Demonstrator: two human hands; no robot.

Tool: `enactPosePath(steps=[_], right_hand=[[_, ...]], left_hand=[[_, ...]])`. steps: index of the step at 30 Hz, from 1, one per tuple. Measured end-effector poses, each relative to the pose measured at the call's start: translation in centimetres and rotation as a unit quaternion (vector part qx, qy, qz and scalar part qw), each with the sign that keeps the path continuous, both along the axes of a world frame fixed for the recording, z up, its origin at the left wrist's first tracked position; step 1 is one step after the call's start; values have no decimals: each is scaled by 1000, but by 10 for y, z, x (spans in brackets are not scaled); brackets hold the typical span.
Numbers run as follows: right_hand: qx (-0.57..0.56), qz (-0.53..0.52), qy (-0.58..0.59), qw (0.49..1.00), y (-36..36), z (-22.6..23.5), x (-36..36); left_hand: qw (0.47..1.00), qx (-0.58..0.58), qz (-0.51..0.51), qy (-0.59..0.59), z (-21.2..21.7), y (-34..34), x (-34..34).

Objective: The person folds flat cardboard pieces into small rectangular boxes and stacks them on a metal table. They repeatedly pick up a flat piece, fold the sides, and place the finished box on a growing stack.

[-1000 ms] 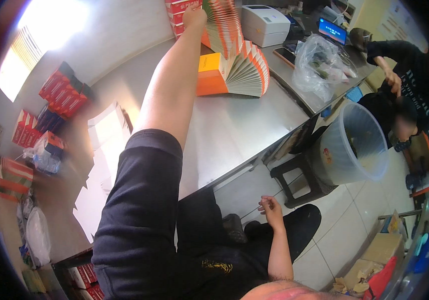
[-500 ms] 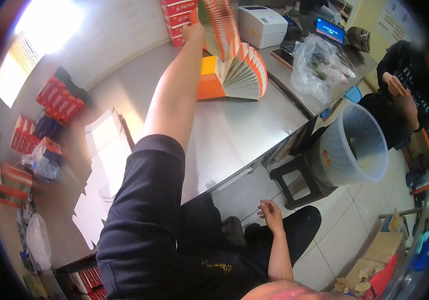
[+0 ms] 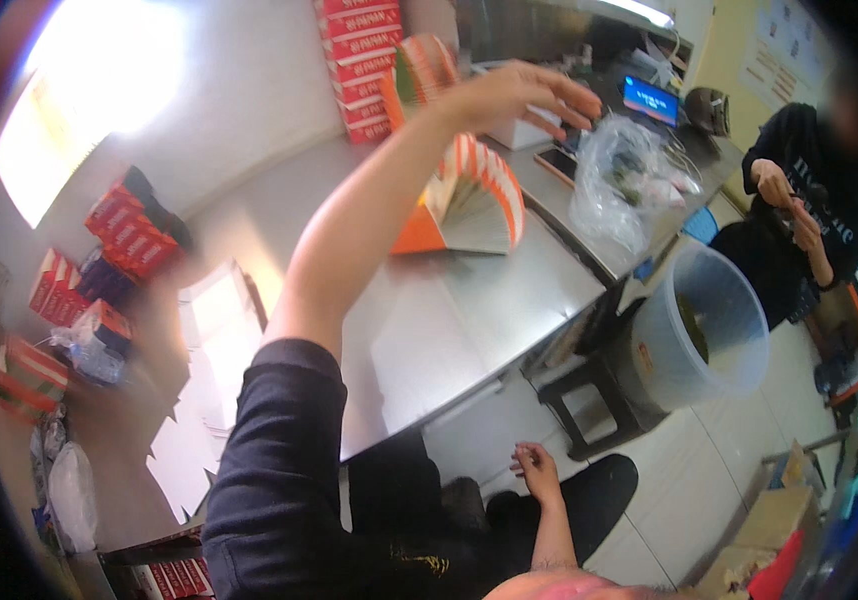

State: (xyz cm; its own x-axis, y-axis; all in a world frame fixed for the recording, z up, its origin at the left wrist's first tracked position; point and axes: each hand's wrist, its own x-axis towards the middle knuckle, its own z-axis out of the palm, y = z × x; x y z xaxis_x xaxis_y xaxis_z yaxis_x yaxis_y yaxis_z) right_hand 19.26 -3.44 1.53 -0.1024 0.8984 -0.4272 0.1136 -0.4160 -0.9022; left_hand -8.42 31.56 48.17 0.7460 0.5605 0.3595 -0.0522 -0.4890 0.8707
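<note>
My left hand [image 3: 519, 97] is raised over the metal table, open, its fingers spread and pointing right, with nothing in it. Below it lies a fanned stack of orange and white folded paper packaging [image 3: 479, 210], apart from the hand. A second, upright fanned stack [image 3: 424, 65] in orange, white and green stands behind my left forearm, partly hidden by it. My right hand [image 3: 537, 470] hangs low near my leg, away from the table, fingers loosely bent and apart, holding nothing that I can see.
Red boxes [image 3: 361, 60] are piled at the back wall. White cut card sheets [image 3: 214, 340] lie on the metal table [image 3: 439, 330]. A clear plastic tub [image 3: 699, 330] stands on a black stool [image 3: 589, 400]. A plastic bag [image 3: 619, 180] is at the right; a person [image 3: 819, 200] is beyond.
My left hand has moved right from the upright stack at the back, by the red boxes, and its fingers have spread. My right hand stays low by my leg. The view has tilted a little.
</note>
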Motion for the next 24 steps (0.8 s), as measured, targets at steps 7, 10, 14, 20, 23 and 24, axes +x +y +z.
enactPosePath(steps=[7, 10, 14, 20, 23, 24], right_hand=[[3, 44, 8, 999, 6, 4, -19], [7, 58, 15, 998, 5, 5, -19], [13, 83, 16, 996, 6, -2, -25], [-8, 129, -1, 992, 9, 2, -23], [8, 130, -26, 991, 0, 3, -32], [12, 158, 4, 987, -10, 3, -54]], left_hand=[[932, 203, 297, 46, 6, -119, -54], [938, 135, 292, 130, 7, -203, -91], [928, 219, 14, 301, 39, -318, -55], [911, 276, -142, 272, 141, -338, -13], [732, 544, 352, 210, 238, -377, -110], [608, 603, 487, 175, 264, -412, -125]])
